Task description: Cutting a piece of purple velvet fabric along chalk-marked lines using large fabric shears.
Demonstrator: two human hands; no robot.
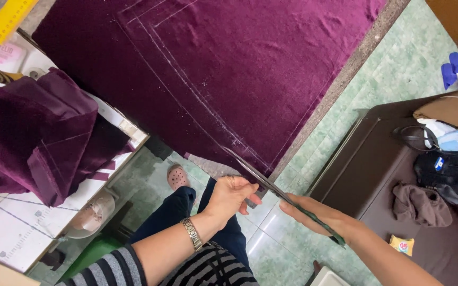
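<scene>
Head view, looking down over the near edge of the bench (345, 69). Purple velvet cloth (229, 63) lies spread flat across the bench top, marked with pale chalk lines that run diagonally toward the near edge.

Right hand (322, 214) grips the dark green handles of a long pair of scissors (271, 185); fingers closed round the handles. Blades point up and away from the body, tips at the cloth's near edge where the chalk lines end. Whether the blades are parted, cannot tell.

Left hand (230, 195), wristwatch (192, 233) on the wrist, sits just beside the blades at the cloth's near edge; fingers curled in, pinching or steadying the hem — the exact hold is hidden.

Left of the bench: a folded bundle of the same purple velvet (38, 132) on a white surface. Yellow ruler (7, 18) at the far left corner. Right side: a dark brown sofa (388, 175) carrying bags and clothing. Green tiled floor (398, 69) below.
</scene>
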